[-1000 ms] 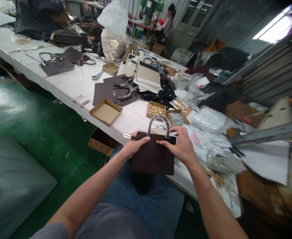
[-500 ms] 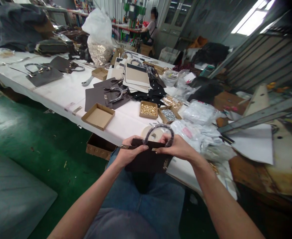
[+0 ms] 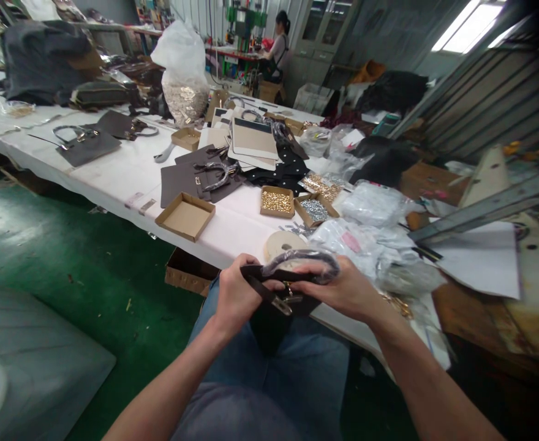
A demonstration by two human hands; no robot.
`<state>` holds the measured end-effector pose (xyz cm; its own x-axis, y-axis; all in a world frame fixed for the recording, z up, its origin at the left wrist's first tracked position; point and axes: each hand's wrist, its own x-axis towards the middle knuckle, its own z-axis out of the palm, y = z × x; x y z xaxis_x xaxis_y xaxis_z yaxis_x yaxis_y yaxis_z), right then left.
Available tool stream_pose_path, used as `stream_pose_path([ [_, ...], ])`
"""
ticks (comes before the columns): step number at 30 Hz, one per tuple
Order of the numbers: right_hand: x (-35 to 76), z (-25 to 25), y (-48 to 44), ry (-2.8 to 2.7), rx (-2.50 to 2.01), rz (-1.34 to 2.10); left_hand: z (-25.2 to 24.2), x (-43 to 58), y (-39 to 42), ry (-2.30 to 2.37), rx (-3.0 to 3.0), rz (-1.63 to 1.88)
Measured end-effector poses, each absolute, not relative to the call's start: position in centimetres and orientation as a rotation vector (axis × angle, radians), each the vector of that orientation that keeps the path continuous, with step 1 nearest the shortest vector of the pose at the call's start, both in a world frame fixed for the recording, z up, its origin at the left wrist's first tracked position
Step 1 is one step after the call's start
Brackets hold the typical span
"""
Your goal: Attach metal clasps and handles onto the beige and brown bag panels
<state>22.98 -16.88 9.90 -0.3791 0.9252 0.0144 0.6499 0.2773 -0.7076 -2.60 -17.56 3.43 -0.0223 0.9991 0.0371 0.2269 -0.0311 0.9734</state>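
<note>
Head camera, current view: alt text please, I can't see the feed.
A left hand and right hand hold a dark brown bag piece with a plastic-wrapped handle, a metal-tipped strap between them, at a white table's edge. Beyond lie a box of gold pieces, a box of silver pieces and more bag pieces.

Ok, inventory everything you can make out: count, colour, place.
Flat bag piece with wrapped handle: one, dark brown, between hands
Handled bag pieces: several, brownish, farther along table
Open cardboard tray: one, tan, table's near edge
Cardboard box of gold bits: one, tan, right of tray
Cardboard box of silver bits: one, tan, beside it
Round disc: one, cream, beyond hands
Rectangular panels: several, beige, central stack
Filled plastic bag: one, whitish, far table
Table: one, white, centre
Co-worker: one, pale sleeve, background
Left hand, right hand: one each, bare, holding the piece
</note>
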Motion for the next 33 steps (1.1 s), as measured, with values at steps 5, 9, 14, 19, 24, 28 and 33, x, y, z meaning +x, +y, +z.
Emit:
stream_pose_path([
  [5,21.8,12.2,-18.9,-2.119,-1.386,0.61,3.8,-2.5,-19.7,1.4,1.486,1.411],
  [9,21.0,14.4,-19.9,-2.177,-1.313,0.7,4.5,-2.9,-20.5,1.336,1.685,1.64],
  [14,20.4,15.6,-20.5,-2.227,-1.255,0.714,5.1,-3.9,-20.9,1.184,1.802,1.7],
  [19,19.9,15.6,-21.7,-2.235,-1.065,0.343,5.2,-5.7,-20.1,0.872,1.848,1.589],
  [24,20.6,15.4,-23.0,-2.244,-1.055,0.131,7.8,-9.4,-19.8,0.538,2.062,1.187],
  [28,21.2,14.4,-23.9,-2.306,-1.043,0.019,11.1,-12.9,-20.2,0.468,2.223,0.769],
  [33,20.2,14.5,-24.6,-2.364,-1.013,-0.002,12.0,-12.2,-20.2,0.622,2.225,0.875],
])
